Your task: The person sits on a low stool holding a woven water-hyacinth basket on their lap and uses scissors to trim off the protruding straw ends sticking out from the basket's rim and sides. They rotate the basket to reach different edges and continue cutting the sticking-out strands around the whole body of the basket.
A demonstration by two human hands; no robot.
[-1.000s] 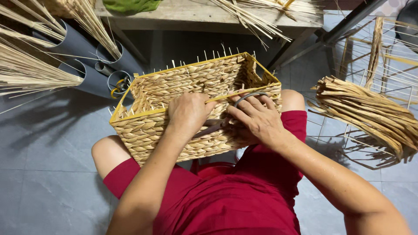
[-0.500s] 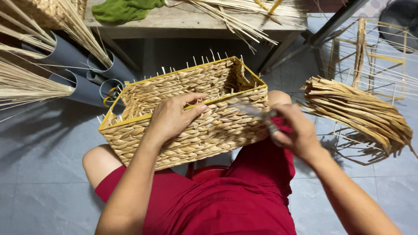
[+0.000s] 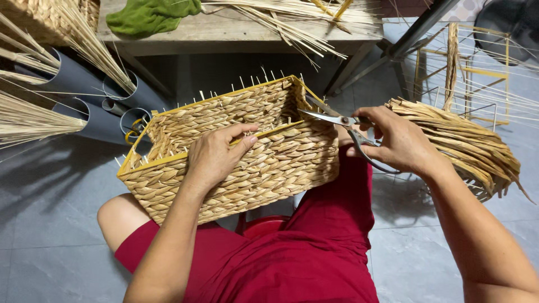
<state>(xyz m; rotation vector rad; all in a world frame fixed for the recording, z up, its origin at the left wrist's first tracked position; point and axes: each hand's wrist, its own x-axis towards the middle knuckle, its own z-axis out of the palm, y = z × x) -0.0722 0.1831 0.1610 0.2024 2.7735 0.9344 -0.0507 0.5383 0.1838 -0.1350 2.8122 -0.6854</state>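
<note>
Woven basket (image 3: pixel 236 151): centre frame, tilted across lap. Left hand (image 3: pixel 216 154) gripping near rim, fingers curled over yellow frame. Right hand (image 3: pixel 396 137) closed through scissors (image 3: pixel 342 126), blades slightly parted at right corner. Walls fully woven; stub ends along rim untrimmed.

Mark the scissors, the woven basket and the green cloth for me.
scissors (image 3: pixel 343 120): head view, on the pivot where the blades meet.
woven basket (image 3: pixel 292 163): head view, on the near side wall.
green cloth (image 3: pixel 149 15): head view, on the middle of the cloth on the wooden bench.
</note>
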